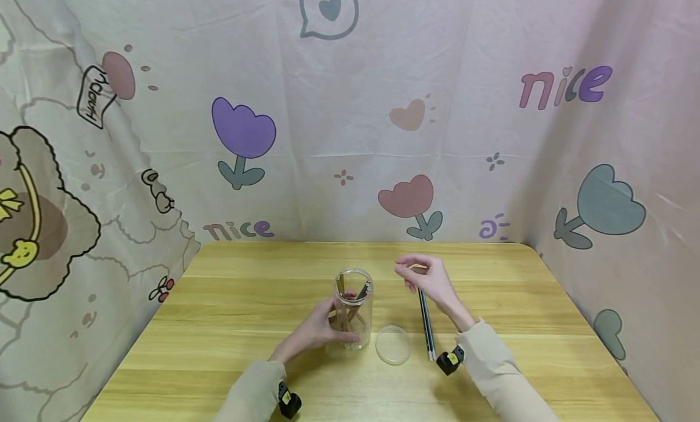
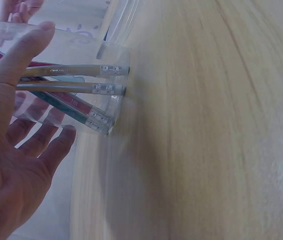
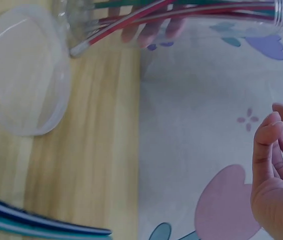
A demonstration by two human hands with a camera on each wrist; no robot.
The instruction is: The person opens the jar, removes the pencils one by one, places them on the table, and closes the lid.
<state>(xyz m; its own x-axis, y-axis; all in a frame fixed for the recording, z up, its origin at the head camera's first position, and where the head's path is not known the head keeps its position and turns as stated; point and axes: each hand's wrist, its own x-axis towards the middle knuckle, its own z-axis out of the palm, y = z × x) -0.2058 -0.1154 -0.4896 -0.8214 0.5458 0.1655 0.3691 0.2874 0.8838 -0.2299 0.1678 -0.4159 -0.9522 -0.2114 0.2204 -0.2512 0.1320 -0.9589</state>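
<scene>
The clear jar (image 1: 362, 317) stands on the desk (image 1: 219, 325) just below the centre of the frame, its open rim facing up. Pencils (image 2: 64, 71) lean inside, yellow, red and teal, with eraser ends at the jar's base. The left hand (image 1: 319, 329) holds the jar from the left — its grip wrapped round the wall, thumb across the front. A round clear lid (image 1: 393, 345) lies just right of the jar, with a narrow gap between. Further right, dark pencils (image 1: 426, 325) lie lengthwise. Over their upper ends hangs the right hand (image 1: 433, 280), its grip narrow — fingers loosely bent, tips close together. Desk surface stretches left of the jar and right of the pencils toward the slanting side edges; the far edge meets a printed curtain (image 1: 328, 136).
</scene>
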